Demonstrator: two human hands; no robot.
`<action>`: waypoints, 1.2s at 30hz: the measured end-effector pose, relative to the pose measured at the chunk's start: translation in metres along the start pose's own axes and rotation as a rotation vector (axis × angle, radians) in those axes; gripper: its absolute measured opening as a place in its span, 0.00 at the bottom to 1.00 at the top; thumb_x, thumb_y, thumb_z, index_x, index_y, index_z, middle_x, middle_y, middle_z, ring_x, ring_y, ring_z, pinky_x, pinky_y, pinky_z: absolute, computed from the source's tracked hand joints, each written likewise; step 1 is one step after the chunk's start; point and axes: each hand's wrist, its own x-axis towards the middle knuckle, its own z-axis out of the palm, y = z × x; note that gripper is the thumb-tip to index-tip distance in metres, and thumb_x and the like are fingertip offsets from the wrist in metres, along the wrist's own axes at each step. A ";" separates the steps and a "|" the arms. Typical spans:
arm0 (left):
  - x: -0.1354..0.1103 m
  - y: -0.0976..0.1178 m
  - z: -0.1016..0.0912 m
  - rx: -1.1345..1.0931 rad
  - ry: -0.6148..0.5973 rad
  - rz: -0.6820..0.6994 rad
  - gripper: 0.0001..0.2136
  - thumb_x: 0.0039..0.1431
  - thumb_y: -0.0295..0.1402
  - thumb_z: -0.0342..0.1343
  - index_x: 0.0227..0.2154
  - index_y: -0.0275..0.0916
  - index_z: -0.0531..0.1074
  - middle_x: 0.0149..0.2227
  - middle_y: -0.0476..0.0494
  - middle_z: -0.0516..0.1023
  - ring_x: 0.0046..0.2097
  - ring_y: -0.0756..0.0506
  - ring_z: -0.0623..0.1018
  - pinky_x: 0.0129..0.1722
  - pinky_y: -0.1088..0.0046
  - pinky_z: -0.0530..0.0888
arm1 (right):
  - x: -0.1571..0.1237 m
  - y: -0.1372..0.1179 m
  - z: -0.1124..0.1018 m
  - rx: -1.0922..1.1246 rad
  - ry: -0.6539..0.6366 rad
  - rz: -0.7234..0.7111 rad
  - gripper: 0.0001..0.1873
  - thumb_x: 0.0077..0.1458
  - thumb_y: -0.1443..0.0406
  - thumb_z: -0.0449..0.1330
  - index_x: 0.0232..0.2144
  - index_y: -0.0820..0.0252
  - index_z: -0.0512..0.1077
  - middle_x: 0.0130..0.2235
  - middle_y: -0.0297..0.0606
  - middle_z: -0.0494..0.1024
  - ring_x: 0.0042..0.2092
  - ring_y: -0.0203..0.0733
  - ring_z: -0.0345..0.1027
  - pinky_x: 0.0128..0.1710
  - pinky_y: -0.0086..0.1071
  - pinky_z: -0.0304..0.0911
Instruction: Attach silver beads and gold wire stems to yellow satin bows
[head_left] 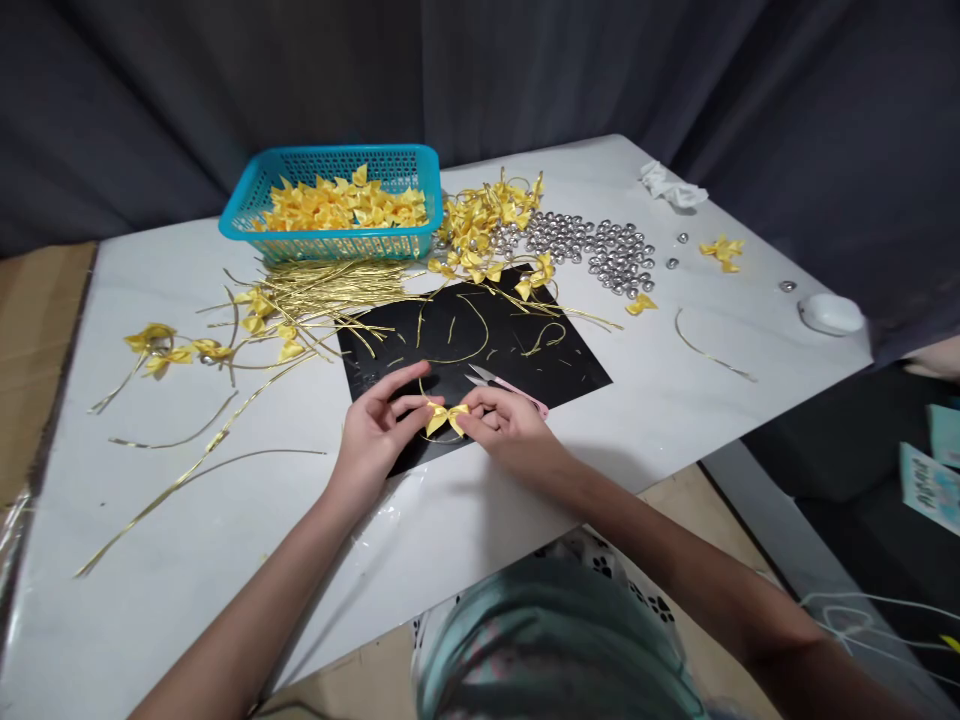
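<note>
Between my two hands is a small yellow satin ribbon bow (pixel 448 418), held above the near edge of a black sheet (pixel 577 375). My left hand (pixel 382 415) pinches the bow's left side between thumb and fingers. On the other side, my right hand (pixel 504 425) grips the right loop with thumb and forefinger. A thin gold cord curves around the bow; whether it is tied to it I cannot tell. Scissors with pink handles (pixel 541 408) lie just past my right hand, partly hidden by it, blades pointing left.
A teal basket (pixel 337 245) of yellow bows stands at the back left. Before it lies a bundle of gold cords (pixel 337 290). Silver beads (pixel 621 258) are spread to the right, beside a heap of finished-looking bows (pixel 487 215). A white dish (pixel 831 314) sits near the right edge.
</note>
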 end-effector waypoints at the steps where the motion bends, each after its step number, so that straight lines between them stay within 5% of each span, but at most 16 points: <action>1: 0.000 0.000 0.001 0.019 0.008 0.014 0.24 0.44 0.31 0.65 0.47 0.34 0.71 0.31 0.43 0.80 0.40 0.44 0.79 0.38 0.72 0.74 | -0.001 -0.001 -0.001 -0.008 -0.002 0.000 0.10 0.49 0.60 0.58 0.27 0.62 0.64 0.24 0.28 0.61 0.21 0.24 0.51 0.19 0.22 0.42; 11: -0.001 0.001 0.004 0.066 0.016 0.086 0.23 0.44 0.32 0.65 0.46 0.36 0.70 0.48 0.39 0.73 0.39 0.49 0.76 0.35 0.75 0.74 | 0.000 -0.005 -0.008 0.044 0.022 0.017 0.14 0.51 0.57 0.57 0.25 0.63 0.69 0.25 0.31 0.69 0.17 0.23 0.51 0.17 0.24 0.46; 14: 0.000 0.000 0.001 0.186 0.037 0.149 0.26 0.41 0.33 0.66 0.47 0.40 0.70 0.53 0.40 0.69 0.43 0.47 0.74 0.36 0.74 0.74 | 0.001 -0.002 -0.008 0.073 0.118 0.009 0.13 0.48 0.57 0.59 0.26 0.64 0.71 0.24 0.33 0.70 0.18 0.25 0.51 0.16 0.24 0.45; 22: -0.007 0.001 0.003 0.478 0.233 0.369 0.08 0.49 0.36 0.62 0.32 0.40 0.74 0.43 0.43 0.72 0.45 0.44 0.73 0.35 0.73 0.72 | -0.003 0.003 0.001 -0.063 0.474 -0.206 0.12 0.48 0.58 0.60 0.22 0.62 0.71 0.20 0.32 0.63 0.21 0.29 0.50 0.21 0.27 0.49; 25: -0.012 0.003 0.009 0.290 0.009 0.191 0.11 0.50 0.36 0.61 0.36 0.39 0.75 0.39 0.43 0.77 0.38 0.47 0.76 0.35 0.72 0.74 | -0.004 0.005 0.004 -0.229 0.463 -0.388 0.11 0.50 0.59 0.59 0.24 0.60 0.73 0.19 0.31 0.64 0.21 0.30 0.52 0.27 0.30 0.55; 28: -0.012 0.003 0.012 0.064 -0.118 -0.021 0.15 0.47 0.35 0.63 0.40 0.38 0.75 0.39 0.43 0.80 0.38 0.47 0.78 0.40 0.70 0.75 | -0.004 0.004 0.003 -0.323 0.264 -0.519 0.09 0.52 0.62 0.56 0.25 0.59 0.74 0.19 0.31 0.63 0.22 0.31 0.54 0.31 0.32 0.58; 31: -0.009 0.001 0.009 -0.066 -0.128 -0.105 0.16 0.45 0.32 0.66 0.39 0.39 0.76 0.36 0.45 0.81 0.38 0.47 0.79 0.42 0.71 0.74 | -0.003 0.002 0.000 -0.185 0.125 -0.417 0.08 0.52 0.63 0.55 0.29 0.60 0.72 0.23 0.32 0.65 0.23 0.29 0.54 0.26 0.29 0.56; 36: -0.002 -0.001 0.003 -0.162 -0.115 -0.129 0.13 0.44 0.31 0.66 0.36 0.40 0.77 0.28 0.49 0.80 0.34 0.50 0.79 0.35 0.78 0.74 | -0.001 0.002 -0.001 0.113 0.236 -0.177 0.17 0.47 0.61 0.61 0.39 0.59 0.64 0.29 0.30 0.65 0.23 0.25 0.56 0.20 0.23 0.51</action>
